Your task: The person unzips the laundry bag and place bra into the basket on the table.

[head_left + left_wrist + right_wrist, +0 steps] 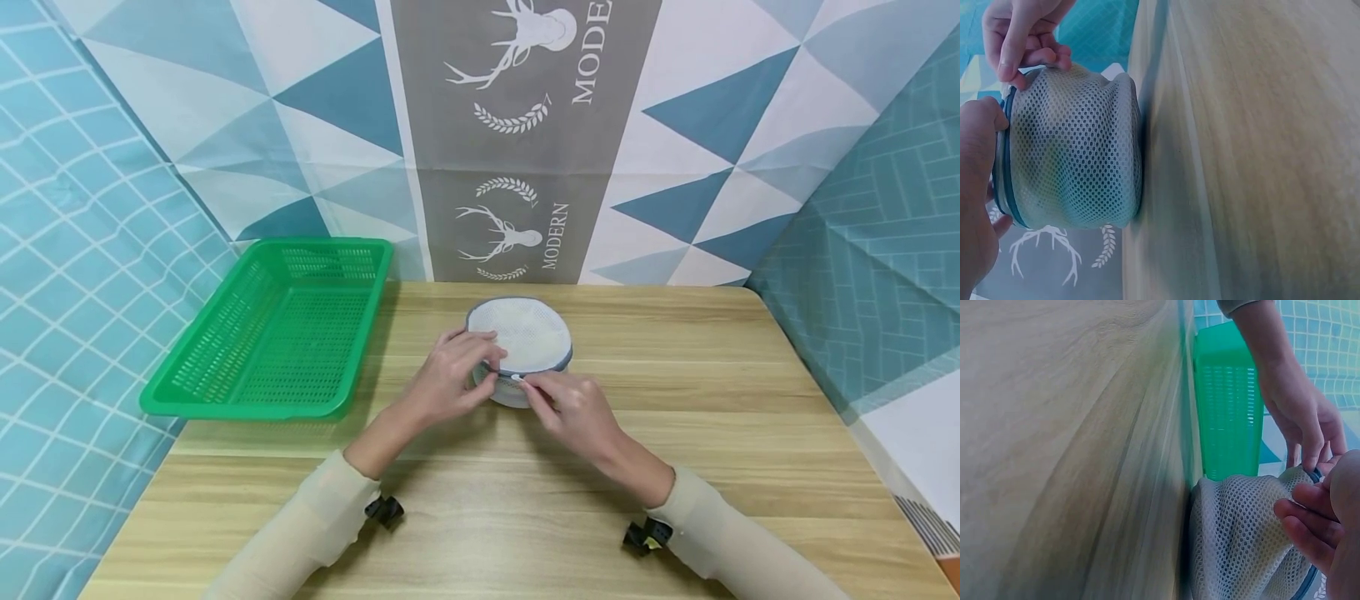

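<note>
A round mesh laundry bag [525, 327] with a white top and a dark blue zipped rim stands upright on the wooden table. In the left wrist view the grey mesh side [1079, 150] bulges softly, with something pale showing faintly through it. My left hand [459, 373] holds the bag's rim at the near left, thumb below and fingers over the top. Close beside it, my right hand [576, 410] pinches the small white zipper pull [517, 377] at the front of the rim. In the right wrist view the right fingers [1313, 519] curl in front of the mesh.
A green plastic basket [352, 350] with slotted walls stands at the table's left. The wooden table [480, 517] runs back to a patterned cloth [495, 150] behind the bag. Blue tile-patterned cloth [67, 275] hangs along the left side.
</note>
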{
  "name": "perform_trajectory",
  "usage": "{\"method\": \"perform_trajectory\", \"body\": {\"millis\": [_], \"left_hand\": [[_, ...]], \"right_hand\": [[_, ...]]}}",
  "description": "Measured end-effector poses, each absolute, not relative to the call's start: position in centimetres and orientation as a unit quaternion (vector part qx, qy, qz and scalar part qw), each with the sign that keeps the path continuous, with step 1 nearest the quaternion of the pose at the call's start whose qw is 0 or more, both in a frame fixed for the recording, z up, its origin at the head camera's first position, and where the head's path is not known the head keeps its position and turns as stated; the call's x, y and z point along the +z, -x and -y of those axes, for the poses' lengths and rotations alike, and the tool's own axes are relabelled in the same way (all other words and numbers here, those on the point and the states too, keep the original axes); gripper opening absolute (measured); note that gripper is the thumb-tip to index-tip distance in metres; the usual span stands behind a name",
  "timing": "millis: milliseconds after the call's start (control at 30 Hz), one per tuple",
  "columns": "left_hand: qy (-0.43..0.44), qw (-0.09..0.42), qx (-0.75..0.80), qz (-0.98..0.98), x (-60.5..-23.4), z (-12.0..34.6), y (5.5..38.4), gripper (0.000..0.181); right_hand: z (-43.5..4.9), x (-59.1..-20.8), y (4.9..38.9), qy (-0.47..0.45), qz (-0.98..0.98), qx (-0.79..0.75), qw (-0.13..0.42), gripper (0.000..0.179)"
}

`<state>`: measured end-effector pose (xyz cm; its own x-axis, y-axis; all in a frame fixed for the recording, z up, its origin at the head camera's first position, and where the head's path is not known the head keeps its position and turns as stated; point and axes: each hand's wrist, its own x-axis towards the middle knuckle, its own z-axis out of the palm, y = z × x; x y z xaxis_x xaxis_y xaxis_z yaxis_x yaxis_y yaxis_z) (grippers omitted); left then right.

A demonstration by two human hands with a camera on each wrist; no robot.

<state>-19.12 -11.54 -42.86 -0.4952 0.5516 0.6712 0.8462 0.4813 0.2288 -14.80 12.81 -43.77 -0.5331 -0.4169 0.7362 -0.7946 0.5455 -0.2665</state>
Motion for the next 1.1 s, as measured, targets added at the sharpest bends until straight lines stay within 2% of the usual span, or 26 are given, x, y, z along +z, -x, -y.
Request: {"method": "perform_trajectory", "body": {"millis": [367,567,833,1100], "left_hand": [[0.428,0.245,-0.279,0.824,-42.96,11.84,18.98,0.003],[0.418,0.237,-0.28,0.831,-43.09,12.09,19.02,0.006],[0.413,0.277,-0.266,0.826,-42.95,11.74,19.18,0.013],[0.418,0.273,-0.259,0.827,-42.84,11.56,18.93,0.011]], "right_hand": [[-12.97,-43.96,14.73,-0.372,0.823,0.308,0.3,0.009],[-13.04,-43.94,14.8,-0.37,0.823,0.311,0.299,0.01],[-12.94,-43.67,14.85,-0.372,0.822,0.31,0.3,0.004],[-12.89,-43.79,14.87,-0.37,0.825,0.303,0.302,0.004]]}}
